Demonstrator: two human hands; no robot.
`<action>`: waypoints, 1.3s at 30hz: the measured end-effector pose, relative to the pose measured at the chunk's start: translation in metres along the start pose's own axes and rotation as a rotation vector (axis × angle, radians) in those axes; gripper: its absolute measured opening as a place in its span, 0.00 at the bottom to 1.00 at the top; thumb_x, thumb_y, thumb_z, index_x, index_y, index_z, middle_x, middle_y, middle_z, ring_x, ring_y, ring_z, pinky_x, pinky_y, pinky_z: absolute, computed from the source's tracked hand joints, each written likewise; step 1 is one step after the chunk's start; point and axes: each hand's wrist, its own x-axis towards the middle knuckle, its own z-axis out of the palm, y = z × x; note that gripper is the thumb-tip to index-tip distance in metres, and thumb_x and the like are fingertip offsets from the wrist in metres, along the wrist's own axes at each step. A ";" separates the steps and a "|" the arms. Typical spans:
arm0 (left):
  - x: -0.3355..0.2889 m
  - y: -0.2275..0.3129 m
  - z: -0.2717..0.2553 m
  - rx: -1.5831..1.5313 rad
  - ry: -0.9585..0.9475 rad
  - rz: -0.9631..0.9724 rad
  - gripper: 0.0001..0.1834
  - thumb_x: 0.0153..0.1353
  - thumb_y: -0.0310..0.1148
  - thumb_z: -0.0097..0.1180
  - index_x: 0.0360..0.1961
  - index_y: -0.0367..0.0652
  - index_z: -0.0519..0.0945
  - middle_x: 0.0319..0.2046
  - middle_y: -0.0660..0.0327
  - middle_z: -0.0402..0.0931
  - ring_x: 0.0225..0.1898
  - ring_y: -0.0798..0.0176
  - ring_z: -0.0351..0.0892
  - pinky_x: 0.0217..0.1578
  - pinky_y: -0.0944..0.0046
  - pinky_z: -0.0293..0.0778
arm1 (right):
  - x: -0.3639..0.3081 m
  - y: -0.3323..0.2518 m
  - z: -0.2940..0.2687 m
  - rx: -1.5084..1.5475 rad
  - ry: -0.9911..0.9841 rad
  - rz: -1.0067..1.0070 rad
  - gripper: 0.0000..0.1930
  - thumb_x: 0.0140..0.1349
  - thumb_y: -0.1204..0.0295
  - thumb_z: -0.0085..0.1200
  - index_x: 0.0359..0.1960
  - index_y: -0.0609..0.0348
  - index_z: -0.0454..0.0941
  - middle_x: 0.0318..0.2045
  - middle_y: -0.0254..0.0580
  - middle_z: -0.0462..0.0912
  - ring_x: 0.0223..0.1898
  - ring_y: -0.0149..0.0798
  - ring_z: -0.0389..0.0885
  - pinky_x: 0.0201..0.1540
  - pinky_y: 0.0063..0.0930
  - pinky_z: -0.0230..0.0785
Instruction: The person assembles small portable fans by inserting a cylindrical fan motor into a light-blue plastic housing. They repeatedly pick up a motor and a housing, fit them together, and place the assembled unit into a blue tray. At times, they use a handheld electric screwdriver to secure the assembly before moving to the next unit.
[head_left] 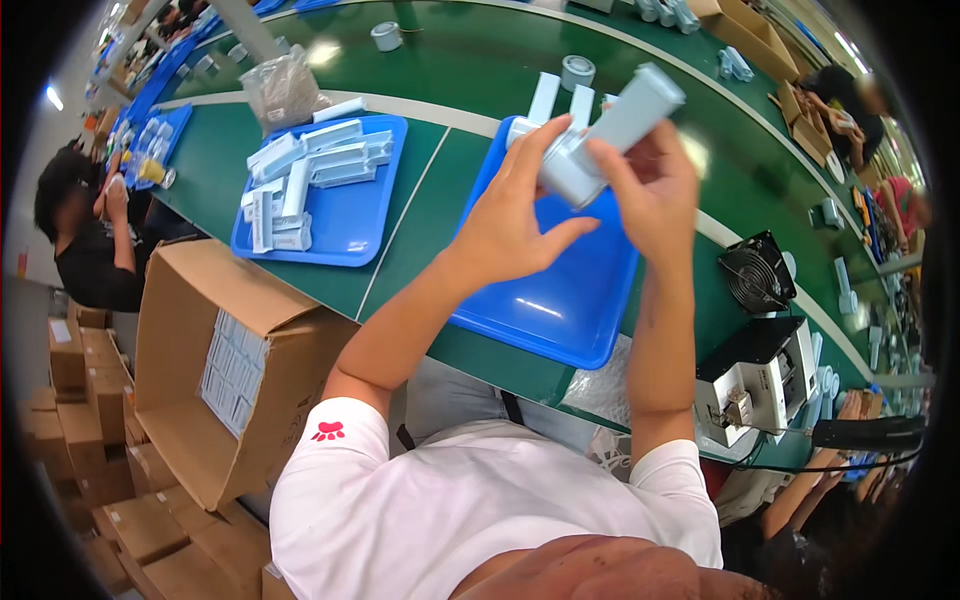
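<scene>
A pale blue plastic device with a long box-shaped handle and a rounded head point(574, 178) is held up above a blue tray point(570, 350). My right hand point(655, 190) is closed around it where handle and head meet, thumb on the near side. Against the head's left side lie the fingers of my left hand point(510, 215); its thumb stretches out apart below the head. Beyond the hands, similar pale blue parts point(543, 97) stick up at the tray's far end, partly hidden.
Left of me, another blue tray point(345, 250) carries several pale blue boxy pieces point(297, 185) beside a plastic bag point(283, 92). An open carton point(175, 370) holds stacked pieces. A black fan point(757, 272) and a bench machine point(757, 385) stand on the right. A person point(95, 230) sits at left.
</scene>
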 end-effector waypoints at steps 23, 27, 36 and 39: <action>-0.158 -0.077 -0.055 0.471 0.442 -0.130 0.11 0.53 0.22 0.65 0.40 0.39 0.85 0.40 0.53 0.82 0.41 0.50 0.81 0.44 0.57 0.76 | 0.179 0.171 -0.017 -1.025 0.007 0.022 0.16 0.57 0.62 0.63 0.46 0.52 0.86 0.38 0.47 0.88 0.42 0.48 0.86 0.47 0.39 0.78; -0.157 -0.077 -0.059 0.440 0.429 -0.165 0.10 0.53 0.22 0.65 0.38 0.40 0.85 0.38 0.54 0.83 0.41 0.51 0.81 0.43 0.58 0.75 | 0.231 0.234 -0.024 -1.241 -0.328 0.223 0.28 0.53 0.59 0.65 0.57 0.50 0.81 0.55 0.50 0.83 0.58 0.51 0.80 0.60 0.40 0.73; -0.164 -0.088 -0.073 0.099 0.491 -0.197 0.09 0.63 0.19 0.57 0.44 0.35 0.81 0.42 0.52 0.80 0.41 0.58 0.83 0.44 0.64 0.77 | 0.221 0.156 0.004 -1.038 -0.049 -0.348 0.22 0.59 0.65 0.65 0.56 0.55 0.80 0.49 0.48 0.85 0.52 0.42 0.83 0.55 0.33 0.74; -0.166 -0.080 -0.071 -0.423 0.524 -0.312 0.29 0.64 0.21 0.60 0.65 0.38 0.67 0.55 0.52 0.73 0.51 0.58 0.81 0.49 0.62 0.78 | 0.144 0.058 0.082 -0.518 -0.299 -0.522 0.27 0.55 0.75 0.68 0.58 0.59 0.76 0.54 0.47 0.81 0.56 0.46 0.80 0.56 0.36 0.74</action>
